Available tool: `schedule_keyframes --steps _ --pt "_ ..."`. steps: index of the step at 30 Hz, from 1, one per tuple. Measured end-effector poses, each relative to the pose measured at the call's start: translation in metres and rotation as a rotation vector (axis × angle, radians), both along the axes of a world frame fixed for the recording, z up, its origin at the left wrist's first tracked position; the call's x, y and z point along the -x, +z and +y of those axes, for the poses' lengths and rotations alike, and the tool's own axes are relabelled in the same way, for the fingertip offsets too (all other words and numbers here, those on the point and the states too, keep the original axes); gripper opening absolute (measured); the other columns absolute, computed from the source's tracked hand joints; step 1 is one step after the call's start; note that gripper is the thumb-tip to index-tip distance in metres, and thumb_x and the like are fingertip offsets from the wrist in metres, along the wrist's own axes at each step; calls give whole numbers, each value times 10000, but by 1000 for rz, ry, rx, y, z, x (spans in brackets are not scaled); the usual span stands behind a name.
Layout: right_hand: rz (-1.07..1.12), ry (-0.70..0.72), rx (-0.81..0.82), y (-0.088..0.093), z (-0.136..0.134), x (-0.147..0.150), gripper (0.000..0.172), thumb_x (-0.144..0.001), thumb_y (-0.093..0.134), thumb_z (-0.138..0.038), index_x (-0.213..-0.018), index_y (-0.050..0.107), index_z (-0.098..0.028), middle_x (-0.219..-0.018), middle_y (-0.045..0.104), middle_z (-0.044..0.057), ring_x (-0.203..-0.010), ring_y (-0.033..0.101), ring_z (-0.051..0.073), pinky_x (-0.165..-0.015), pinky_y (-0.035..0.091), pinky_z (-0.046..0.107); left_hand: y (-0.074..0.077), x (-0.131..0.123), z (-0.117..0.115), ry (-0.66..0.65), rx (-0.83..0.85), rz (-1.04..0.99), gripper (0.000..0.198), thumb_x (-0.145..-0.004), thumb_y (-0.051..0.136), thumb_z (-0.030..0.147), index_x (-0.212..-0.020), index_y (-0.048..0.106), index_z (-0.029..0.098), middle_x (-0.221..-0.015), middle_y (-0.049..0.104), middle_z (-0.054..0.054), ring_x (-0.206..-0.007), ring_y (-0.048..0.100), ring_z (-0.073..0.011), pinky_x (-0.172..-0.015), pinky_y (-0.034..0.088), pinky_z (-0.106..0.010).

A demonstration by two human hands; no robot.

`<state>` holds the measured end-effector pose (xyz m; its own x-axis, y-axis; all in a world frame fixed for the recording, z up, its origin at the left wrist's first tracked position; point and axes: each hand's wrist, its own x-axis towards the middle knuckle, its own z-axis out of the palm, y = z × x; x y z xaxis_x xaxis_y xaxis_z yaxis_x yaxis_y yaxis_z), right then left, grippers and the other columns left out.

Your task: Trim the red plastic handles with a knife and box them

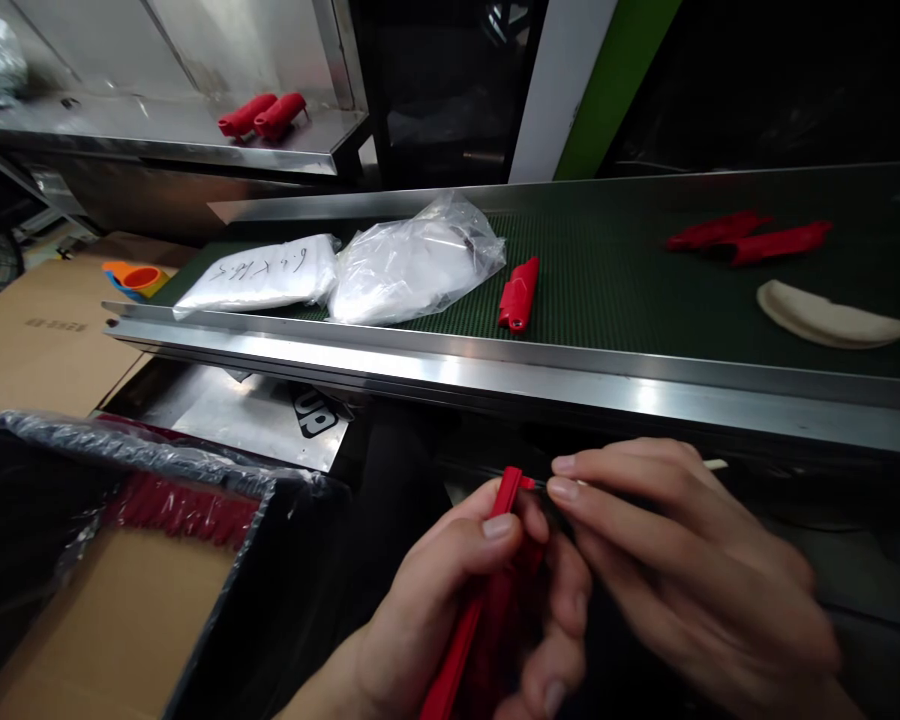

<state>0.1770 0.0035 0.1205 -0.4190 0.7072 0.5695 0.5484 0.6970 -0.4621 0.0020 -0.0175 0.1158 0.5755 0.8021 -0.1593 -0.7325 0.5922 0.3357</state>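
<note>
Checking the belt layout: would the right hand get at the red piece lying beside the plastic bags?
Probably yes: the red piece lies uncovered near the belt's front rail, though the right hand is busy at the red strip.

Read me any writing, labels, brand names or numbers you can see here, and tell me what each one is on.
"up": large white letters on a black sticker under the conveyor rail, partly cut off.
Handwritten marks, perhaps "6.6" and more, on the flat white bag on the belt: too scrawled to read surely.
Faint printed word on the cardboard box at left: upside down and too blurred to read.
Nothing readable on the red part in the hands.
</note>
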Motion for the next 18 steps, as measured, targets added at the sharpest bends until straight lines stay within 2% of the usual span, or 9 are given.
schedule_keyframes --steps 14,16,18 --pt "-28 10 -15 -3 5 -3 317 -881 589 -15 -1150 658 -168 -1116 655 86 -1069 600 208 -847 495 384 -2 -4 4 -6 19 -6 256 -961 384 357 -936 541 156 -765 595 -69 -423 517 -74 -335 375 -105" --pt "-21 -1 -23 -3 6 -2 311 -877 590 -14 -1134 665 -172 -1095 666 81 -1046 612 202 -841 501 376 -4 -3 7 -57 -14 -30 301 -957 396 385 -919 568 142 -733 585 -58 -399 489 -72 -312 362 -112" --pt "-11 -14 -29 -2 6 -1 308 -879 587 -25 -1127 668 -188 -1077 675 69 -1026 623 197 -828 511 366 -8 -1 11 -162 -88 -68 388 -946 406 451 -876 596 120 -667 568 -50 -370 457 -77 -291 360 -129"
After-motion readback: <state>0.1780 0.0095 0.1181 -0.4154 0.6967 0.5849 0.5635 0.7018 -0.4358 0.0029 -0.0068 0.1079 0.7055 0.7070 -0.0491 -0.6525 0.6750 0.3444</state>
